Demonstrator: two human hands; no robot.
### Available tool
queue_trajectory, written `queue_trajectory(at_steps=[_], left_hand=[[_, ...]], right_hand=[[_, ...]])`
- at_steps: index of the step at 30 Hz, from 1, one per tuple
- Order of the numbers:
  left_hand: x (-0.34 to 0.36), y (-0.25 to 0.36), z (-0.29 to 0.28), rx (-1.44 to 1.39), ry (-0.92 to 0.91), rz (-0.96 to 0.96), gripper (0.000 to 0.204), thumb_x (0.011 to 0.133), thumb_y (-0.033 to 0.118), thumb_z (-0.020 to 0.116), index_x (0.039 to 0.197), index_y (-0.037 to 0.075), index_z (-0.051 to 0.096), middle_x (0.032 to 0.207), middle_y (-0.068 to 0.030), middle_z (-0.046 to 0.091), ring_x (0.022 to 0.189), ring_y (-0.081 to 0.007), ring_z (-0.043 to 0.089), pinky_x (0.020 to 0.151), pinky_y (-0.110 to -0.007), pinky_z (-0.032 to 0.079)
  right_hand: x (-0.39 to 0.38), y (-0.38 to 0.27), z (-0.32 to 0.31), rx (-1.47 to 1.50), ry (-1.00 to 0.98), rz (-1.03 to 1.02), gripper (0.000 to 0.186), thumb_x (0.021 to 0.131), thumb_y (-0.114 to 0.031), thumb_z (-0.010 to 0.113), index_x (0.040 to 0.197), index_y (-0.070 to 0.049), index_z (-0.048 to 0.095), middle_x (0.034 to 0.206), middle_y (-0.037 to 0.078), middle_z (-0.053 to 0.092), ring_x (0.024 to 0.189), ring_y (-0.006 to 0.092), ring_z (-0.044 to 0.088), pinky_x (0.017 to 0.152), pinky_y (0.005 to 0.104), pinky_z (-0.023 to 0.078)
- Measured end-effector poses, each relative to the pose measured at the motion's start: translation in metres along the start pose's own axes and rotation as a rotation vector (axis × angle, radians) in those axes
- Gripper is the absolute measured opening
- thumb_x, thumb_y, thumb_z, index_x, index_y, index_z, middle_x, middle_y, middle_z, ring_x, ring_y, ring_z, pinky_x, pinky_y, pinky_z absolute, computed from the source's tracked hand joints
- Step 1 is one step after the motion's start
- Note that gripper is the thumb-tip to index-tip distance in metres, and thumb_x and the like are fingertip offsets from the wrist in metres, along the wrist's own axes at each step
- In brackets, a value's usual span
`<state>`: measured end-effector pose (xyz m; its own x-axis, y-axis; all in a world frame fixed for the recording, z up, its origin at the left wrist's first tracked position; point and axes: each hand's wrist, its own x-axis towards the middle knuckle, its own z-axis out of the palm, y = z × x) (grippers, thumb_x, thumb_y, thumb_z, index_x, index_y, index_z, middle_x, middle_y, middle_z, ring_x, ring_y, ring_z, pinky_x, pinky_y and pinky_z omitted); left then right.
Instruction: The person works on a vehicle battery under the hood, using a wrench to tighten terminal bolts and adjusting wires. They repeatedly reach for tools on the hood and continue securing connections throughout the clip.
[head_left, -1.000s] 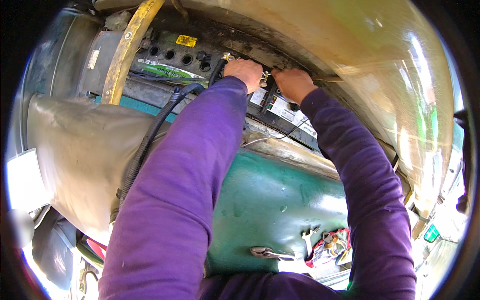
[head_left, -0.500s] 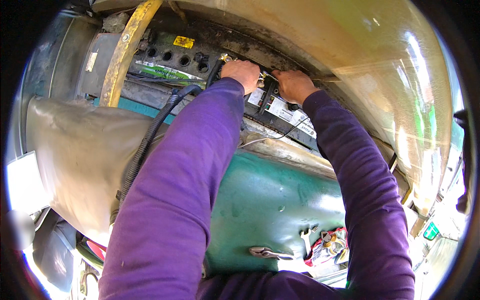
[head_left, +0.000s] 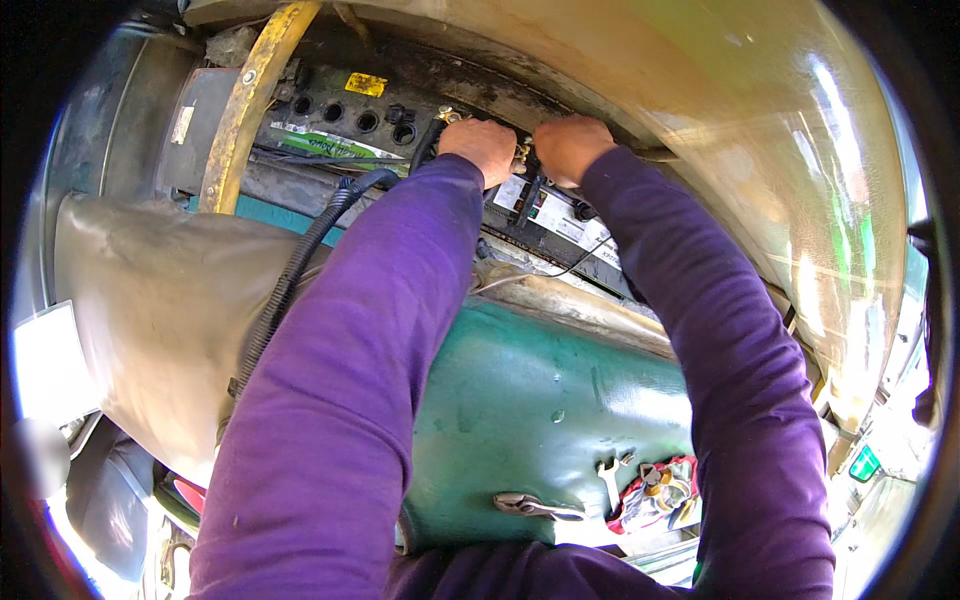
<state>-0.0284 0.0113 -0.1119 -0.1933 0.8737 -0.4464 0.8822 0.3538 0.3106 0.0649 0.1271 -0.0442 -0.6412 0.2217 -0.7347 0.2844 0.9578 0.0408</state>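
Two dark batteries sit end to end in a long recess. The left battery (head_left: 345, 90) has several open round filler holes and a green label. On the right battery (head_left: 575, 222) is a white label. My left hand (head_left: 480, 150) is closed over the terminal area between them, beside a brass-coloured terminal clamp (head_left: 449, 115) and a thick black cable (head_left: 428, 140). Closed as well, my right hand (head_left: 570, 148) is just right of it, above the right battery's near end. Small metal fittings (head_left: 522, 155) show between the hands. What the fingers grip is hidden.
A yellow metal bar (head_left: 235, 130) crosses the left battery's end. Black corrugated conduit (head_left: 285, 300) runs down the left. On the green surface (head_left: 530, 400) below lie pliers (head_left: 535, 506), an open-ended spanner (head_left: 610, 482) and a red-and-white cloth (head_left: 655, 495). A glossy tan panel (head_left: 740, 130) curves overhead right.
My right hand has moved slightly left and up, closer to my left hand, and its fingers are now curled out of sight. The left hand has barely shifted.
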Motion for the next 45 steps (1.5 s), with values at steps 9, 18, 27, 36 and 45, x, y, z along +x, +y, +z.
queue_trajectory(at_steps=[9,18,27,36,45], left_hand=[[0.000,-0.001,0.001,-0.030,-0.007,-0.001,0.038,0.090,0.038,0.065,0.106,0.006,0.077,0.111,-0.0185,0.075,0.105,-0.0350,0.072,0.091,-0.047,0.057],[0.001,0.000,0.002,-0.020,-0.007,0.006,0.041,0.092,0.044,0.065,0.106,0.007,0.077,0.111,-0.0190,0.075,0.107,-0.0354,0.072,0.091,-0.047,0.057],[-0.003,0.001,-0.005,-0.009,-0.002,0.004,0.036,0.088,0.037,0.070,0.104,0.007,0.078,0.108,-0.0181,0.076,0.103,-0.0360,0.073,0.089,-0.047,0.057],[-0.001,0.001,0.000,-0.054,0.048,-0.008,0.038,0.086,0.040,0.069,0.101,0.008,0.079,0.107,-0.0193,0.076,0.102,-0.0357,0.073,0.088,-0.047,0.057],[-0.003,0.002,-0.005,0.000,0.008,0.003,0.036,0.087,0.037,0.070,0.101,0.004,0.078,0.105,-0.0202,0.076,0.100,-0.0363,0.073,0.088,-0.047,0.058]], right_hand=[[-0.007,-0.001,0.022,0.075,0.068,-0.036,0.026,0.088,-0.012,0.062,0.110,-0.006,0.074,0.102,0.021,0.075,0.101,0.0372,0.073,0.086,0.0485,0.058],[0.005,-0.010,0.007,-0.057,0.197,0.036,0.026,0.095,-0.019,0.058,0.105,-0.011,0.081,0.105,0.018,0.077,0.099,0.0346,0.075,0.083,0.0442,0.061],[-0.010,0.008,0.037,0.058,0.160,-0.029,0.026,0.096,-0.017,0.057,0.112,-0.009,0.075,0.108,0.018,0.076,0.102,0.0356,0.073,0.088,0.0480,0.058],[0.012,-0.014,-0.001,0.031,0.138,0.054,0.024,0.091,-0.020,0.063,0.102,-0.008,0.080,0.106,0.016,0.077,0.103,0.0363,0.073,0.084,0.0453,0.059],[-0.014,0.014,0.039,0.140,0.102,-0.019,0.045,0.091,-0.006,0.059,0.136,-0.007,0.059,0.111,0.022,0.073,0.105,0.0392,0.071,0.091,0.0488,0.056]])
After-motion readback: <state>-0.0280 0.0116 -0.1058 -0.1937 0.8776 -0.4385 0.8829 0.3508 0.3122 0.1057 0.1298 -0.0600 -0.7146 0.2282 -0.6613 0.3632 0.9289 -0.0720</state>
